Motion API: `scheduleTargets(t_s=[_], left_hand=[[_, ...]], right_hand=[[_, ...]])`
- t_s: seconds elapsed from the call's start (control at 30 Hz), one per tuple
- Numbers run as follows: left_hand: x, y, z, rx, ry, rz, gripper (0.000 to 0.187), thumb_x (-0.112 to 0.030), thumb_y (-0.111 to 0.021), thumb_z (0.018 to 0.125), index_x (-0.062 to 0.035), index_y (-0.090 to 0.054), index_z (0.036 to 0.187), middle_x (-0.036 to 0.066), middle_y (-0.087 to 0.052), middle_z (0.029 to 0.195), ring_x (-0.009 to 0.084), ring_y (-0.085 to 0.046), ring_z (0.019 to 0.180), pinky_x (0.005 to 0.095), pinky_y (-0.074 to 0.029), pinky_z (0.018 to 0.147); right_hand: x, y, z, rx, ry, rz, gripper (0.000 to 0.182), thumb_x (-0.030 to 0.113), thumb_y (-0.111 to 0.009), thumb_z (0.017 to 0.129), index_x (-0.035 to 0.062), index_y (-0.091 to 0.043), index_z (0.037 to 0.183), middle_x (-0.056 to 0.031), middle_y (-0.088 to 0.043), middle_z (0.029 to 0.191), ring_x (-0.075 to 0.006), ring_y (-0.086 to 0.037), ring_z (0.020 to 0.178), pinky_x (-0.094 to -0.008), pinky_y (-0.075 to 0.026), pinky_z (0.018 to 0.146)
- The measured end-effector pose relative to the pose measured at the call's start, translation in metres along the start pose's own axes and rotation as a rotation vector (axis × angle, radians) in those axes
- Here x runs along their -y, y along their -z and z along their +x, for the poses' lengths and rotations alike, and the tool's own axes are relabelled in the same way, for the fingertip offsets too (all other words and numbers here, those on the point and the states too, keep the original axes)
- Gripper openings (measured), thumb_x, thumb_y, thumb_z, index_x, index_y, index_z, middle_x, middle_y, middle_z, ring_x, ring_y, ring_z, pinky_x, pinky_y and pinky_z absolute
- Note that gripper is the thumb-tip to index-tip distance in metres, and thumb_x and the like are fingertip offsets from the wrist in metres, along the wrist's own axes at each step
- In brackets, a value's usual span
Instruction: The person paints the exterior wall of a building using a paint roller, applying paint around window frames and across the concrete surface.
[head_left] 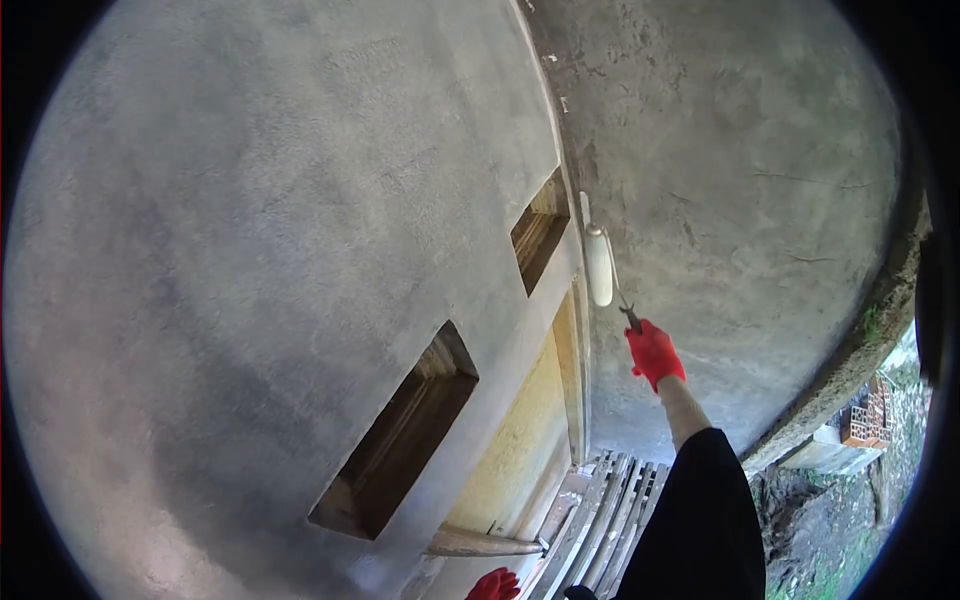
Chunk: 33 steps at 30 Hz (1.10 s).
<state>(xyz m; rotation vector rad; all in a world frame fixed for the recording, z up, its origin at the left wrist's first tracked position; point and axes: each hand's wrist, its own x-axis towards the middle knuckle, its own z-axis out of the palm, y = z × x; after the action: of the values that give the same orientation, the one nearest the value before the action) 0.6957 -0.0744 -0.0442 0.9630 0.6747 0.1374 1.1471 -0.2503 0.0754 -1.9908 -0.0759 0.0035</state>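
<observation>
My right hand (655,355), in a red glove, is wrapped round the dark handle of a paint roller. The white roller sleeve (599,268) lies against or very near the grey plastered surface (740,220), beside its corner with the other wall. A short white paint mark (585,207) shows just past the roller's end. At the bottom edge, my left hand (494,585), also red-gloved, is partly in view with its fingers apart, near the lower wall; nothing shows in it.
A large grey plastered wall (250,230) has two recessed openings (405,450). Beyond them are a yellowish door-like panel (515,440) and wooden slats (600,520). Outside at the right are red bricks (868,420) and rough ground.
</observation>
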Motion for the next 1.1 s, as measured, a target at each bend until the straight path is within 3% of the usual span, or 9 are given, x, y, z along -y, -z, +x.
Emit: scheduleTargets(t_s=[0.2, 0.47, 0.6, 0.87, 1.0, 1.07, 1.1], left_hand=[[0.005, 0.023, 0.007, -0.158, 0.082, -0.112, 0.035, -0.026, -0.046, 0.095, -0.002, -0.05, 0.121, 0.011, -0.059, 0.108, 0.0237, -0.057, 0.098, 0.0402, -0.045, 0.088], [0.011, 0.039, 0.02, -0.202, 0.023, -0.068, 0.036, -0.024, -0.046, 0.094, -0.0015, -0.049, 0.122, 0.013, -0.059, 0.109, 0.0261, -0.056, 0.1, 0.0414, -0.045, 0.091], [0.011, 0.036, 0.019, -0.195, 0.004, 0.015, 0.036, -0.024, -0.047, 0.094, -0.0016, -0.048, 0.122, 0.014, -0.059, 0.11, 0.026, -0.056, 0.101, 0.0417, -0.045, 0.091], [0.001, 0.026, 0.014, -0.162, 0.07, -0.152, 0.036, -0.025, -0.049, 0.093, -0.0021, -0.05, 0.121, 0.012, -0.06, 0.108, 0.0242, -0.058, 0.099, 0.0408, -0.046, 0.09], [-0.004, 0.014, 0.016, -0.08, -0.004, -0.022, 0.037, -0.026, -0.05, 0.093, -0.0024, -0.05, 0.121, 0.01, -0.06, 0.105, 0.0222, -0.058, 0.096, 0.0395, -0.045, 0.089], [-0.007, 0.01, 0.025, -0.07, 0.033, -0.111, 0.032, -0.023, -0.051, 0.092, -0.0034, -0.051, 0.118, 0.009, -0.061, 0.102, 0.0205, -0.058, 0.093, 0.0367, -0.048, 0.085], [0.0, 0.019, 0.042, -0.023, 0.058, -0.083, 0.035, -0.023, -0.048, 0.093, -0.0005, -0.049, 0.12, 0.013, -0.058, 0.107, 0.0238, -0.057, 0.097, 0.0388, -0.045, 0.089]], right_hand=[[0.008, -0.019, 0.079, 0.0, -0.036, -0.013, 0.033, 0.031, -0.049, 0.088, 0.0002, -0.052, 0.097, -0.0143, -0.059, 0.075, -0.0252, -0.059, 0.052, -0.0363, -0.05, 0.047], [0.006, -0.023, 0.124, 0.052, -0.003, -0.007, 0.035, 0.031, -0.049, 0.087, 0.0005, -0.054, 0.103, -0.0137, -0.058, 0.082, -0.0254, -0.06, 0.054, -0.0357, -0.051, 0.048], [0.012, -0.011, 0.122, 0.118, 0.0, -0.062, 0.034, 0.029, -0.049, 0.087, 0.0002, -0.054, 0.104, -0.0131, -0.057, 0.086, -0.0263, -0.06, 0.054, -0.0359, -0.051, 0.048], [0.017, -0.007, 0.082, 0.173, 0.023, -0.079, 0.032, 0.027, -0.049, 0.087, 0.0002, -0.053, 0.104, -0.0132, -0.056, 0.086, -0.0259, -0.06, 0.053, -0.035, -0.05, 0.046], [0.016, -0.002, 0.045, 0.219, 0.033, -0.08, 0.029, 0.026, -0.05, 0.087, 0.0013, -0.053, 0.103, -0.0124, -0.055, 0.082, -0.0242, -0.058, 0.051, -0.0348, -0.049, 0.045], [0.014, -0.001, 0.023, 0.261, 0.029, -0.083, 0.027, 0.024, -0.049, 0.087, 0.0026, -0.053, 0.102, -0.0116, -0.055, 0.078, -0.0234, -0.058, 0.051, -0.0342, -0.049, 0.045], [0.016, -0.001, 0.009, 0.249, 0.036, -0.068, 0.024, 0.023, -0.049, 0.087, 0.004, -0.054, 0.102, -0.0112, -0.055, 0.074, -0.0225, -0.057, 0.049, -0.0338, -0.048, 0.044]])
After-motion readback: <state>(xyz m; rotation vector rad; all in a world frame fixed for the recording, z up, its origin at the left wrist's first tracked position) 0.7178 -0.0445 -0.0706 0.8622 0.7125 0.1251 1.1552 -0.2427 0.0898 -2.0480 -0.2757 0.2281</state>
